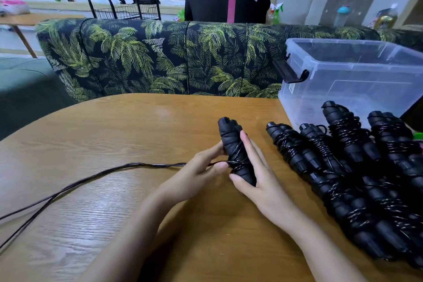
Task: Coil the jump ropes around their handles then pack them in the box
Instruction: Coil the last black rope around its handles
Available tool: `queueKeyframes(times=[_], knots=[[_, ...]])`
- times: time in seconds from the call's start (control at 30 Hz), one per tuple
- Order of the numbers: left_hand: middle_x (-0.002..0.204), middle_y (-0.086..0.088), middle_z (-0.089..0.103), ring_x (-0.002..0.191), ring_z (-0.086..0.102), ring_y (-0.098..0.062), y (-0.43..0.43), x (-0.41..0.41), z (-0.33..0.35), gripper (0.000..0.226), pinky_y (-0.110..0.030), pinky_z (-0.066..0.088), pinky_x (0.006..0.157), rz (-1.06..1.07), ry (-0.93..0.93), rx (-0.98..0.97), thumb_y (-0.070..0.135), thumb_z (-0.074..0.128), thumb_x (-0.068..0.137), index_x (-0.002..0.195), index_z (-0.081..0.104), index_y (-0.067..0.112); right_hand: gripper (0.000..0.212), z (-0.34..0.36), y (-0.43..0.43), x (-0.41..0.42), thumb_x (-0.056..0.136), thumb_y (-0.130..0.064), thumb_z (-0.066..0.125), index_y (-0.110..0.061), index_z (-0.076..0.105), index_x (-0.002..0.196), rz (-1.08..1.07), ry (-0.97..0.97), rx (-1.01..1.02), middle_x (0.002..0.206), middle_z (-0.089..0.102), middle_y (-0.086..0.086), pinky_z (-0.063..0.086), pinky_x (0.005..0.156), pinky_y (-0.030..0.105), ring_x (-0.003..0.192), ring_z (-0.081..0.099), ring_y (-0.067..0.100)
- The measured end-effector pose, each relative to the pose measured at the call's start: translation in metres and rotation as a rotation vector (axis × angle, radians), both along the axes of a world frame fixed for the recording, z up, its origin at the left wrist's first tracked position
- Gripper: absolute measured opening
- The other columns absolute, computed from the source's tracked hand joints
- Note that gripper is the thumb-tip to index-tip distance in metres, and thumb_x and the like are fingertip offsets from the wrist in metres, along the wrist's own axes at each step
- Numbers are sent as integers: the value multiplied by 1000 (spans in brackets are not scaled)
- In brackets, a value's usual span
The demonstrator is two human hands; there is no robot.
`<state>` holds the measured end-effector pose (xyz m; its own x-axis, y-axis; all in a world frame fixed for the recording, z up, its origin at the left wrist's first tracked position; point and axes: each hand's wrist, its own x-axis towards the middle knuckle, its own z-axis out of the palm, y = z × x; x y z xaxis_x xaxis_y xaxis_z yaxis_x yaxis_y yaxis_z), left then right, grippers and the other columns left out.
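My right hand (258,178) gripped the handles (231,142); my left hand (201,171) pinched the cord (91,178), barely wound. Several coiled ropes (343,167) lay beside the box (343,75), none visibly packed.

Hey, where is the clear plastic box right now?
In the head view, the clear plastic box sits far right on the wooden table, just behind the pile of coiled jump ropes.

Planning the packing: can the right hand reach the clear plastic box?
Likely yes: the right hand has the open-topped clear plastic box on its side; only coiled black jump ropes lie between.
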<state>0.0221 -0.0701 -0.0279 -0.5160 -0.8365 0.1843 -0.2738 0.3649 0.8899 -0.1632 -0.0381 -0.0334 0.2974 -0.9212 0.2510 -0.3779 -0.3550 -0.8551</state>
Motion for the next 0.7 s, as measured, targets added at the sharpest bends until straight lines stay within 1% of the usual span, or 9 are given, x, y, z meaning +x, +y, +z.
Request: queueKeyframes(times=[0.07,0.17,0.23,0.27,0.37,0.47,0.53,0.6,0.7], knots=[[133,29,56,132,45,3,-1,4,-2,47,-18,38,107,41,62,34,26,55,98,141,36,35,81,2,3,1,96,-10,62,-42,12,152,14,-47,4,158,14,-25,14,113,7,144,11,-11],[126,11,66,125,56,-10,-4,8,-6,66,-32,46,104,138,192,62,32,68,89,147,39,23,82,2,8,3,95,-7,61,-42,11,150,30,-153,43,150,23,-34,20,105,2,139,20,-17],[133,7,63,129,53,-11,-2,9,-6,84,-31,46,104,124,225,107,46,73,83,150,35,14,81,-1,11,4,95,-10,61,-42,11,151,42,-213,83,148,25,-36,24,102,1,136,23,-19],[137,4,60,131,52,-12,-1,8,-6,84,-29,45,104,103,239,136,48,72,84,150,35,11,78,-2,12,5,96,-13,61,-40,13,151,57,-235,94,149,27,-33,26,101,2,136,26,-17],[134,0,63,126,56,-12,6,4,-3,57,-21,46,96,82,310,183,22,59,94,145,40,5,72,-5,13,8,94,-26,62,-36,19,152,81,-280,117,152,33,-20,32,105,9,138,31,-8],[126,0,67,120,60,-13,7,-2,-3,54,-23,48,94,160,381,176,17,61,93,142,45,6,71,-7,13,11,90,-40,59,-34,25,152,-8,-212,14,155,26,-17,25,116,18,144,22,-1],[124,-5,68,117,62,-16,7,-5,-6,58,-28,50,96,221,421,168,21,64,88,142,47,10,69,-6,13,14,93,-34,61,-31,27,152,-60,-164,-54,151,24,-21,23,114,14,144,20,-2],[120,-9,69,113,65,-20,8,-10,-8,59,-33,52,97,265,443,157,23,67,84,140,49,14,72,-6,13,17,92,-21,67,-28,28,152,-111,-141,-108,148,28,-20,24,106,6,139,24,-9],[102,-1,74,99,68,-17,8,-13,-11,57,-31,54,87,332,441,134,28,72,78,132,55,22,72,-8,11,20,88,-13,71,-24,35,149,-182,-78,-177,141,35,-20,24,100,1,129,30,-20]])
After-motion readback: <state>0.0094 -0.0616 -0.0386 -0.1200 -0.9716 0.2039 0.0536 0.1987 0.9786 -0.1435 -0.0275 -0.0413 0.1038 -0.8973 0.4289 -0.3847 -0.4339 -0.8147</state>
